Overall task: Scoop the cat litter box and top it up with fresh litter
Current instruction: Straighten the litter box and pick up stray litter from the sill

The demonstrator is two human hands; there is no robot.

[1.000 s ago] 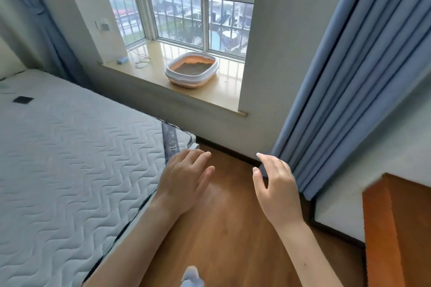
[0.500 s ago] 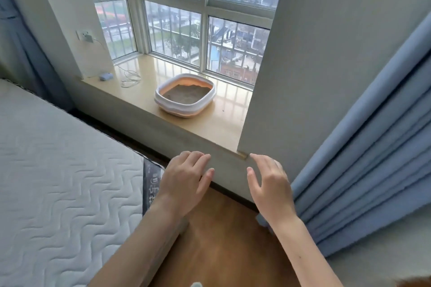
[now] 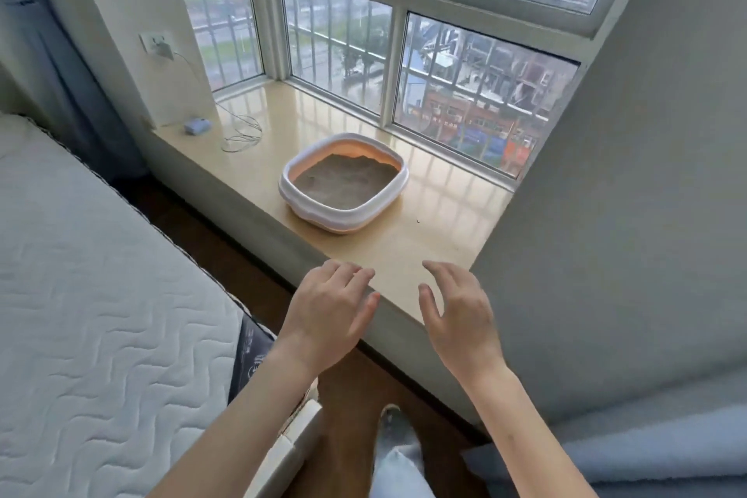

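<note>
A white litter box [image 3: 301,207] with a peach inner wall stands on the beige window sill [image 3: 444,222], filled with grey-brown litter [image 3: 345,184]. Both of my hands hover over the sill's front edge, short of the box and apart from it. My left hand [image 3: 329,313] is palm down with loose, spread fingers and holds nothing. My right hand [image 3: 458,315] is likewise empty, fingers apart and slightly curled. No scoop and no litter bag are in view.
A quilted white mattress [image 3: 101,295] fills the left. A grey wall [image 3: 630,214] bounds the sill on the right, with blue curtain [image 3: 646,453] below it. A small blue device [image 3: 195,126] and coiled white cable [image 3: 242,133] lie at the sill's left end. Wooden floor [image 3: 347,396] runs between bed and sill.
The view has come much closer to the window sill and the litter box. Both hands stayed raised and empty, and now reach over the sill's front edge.
</note>
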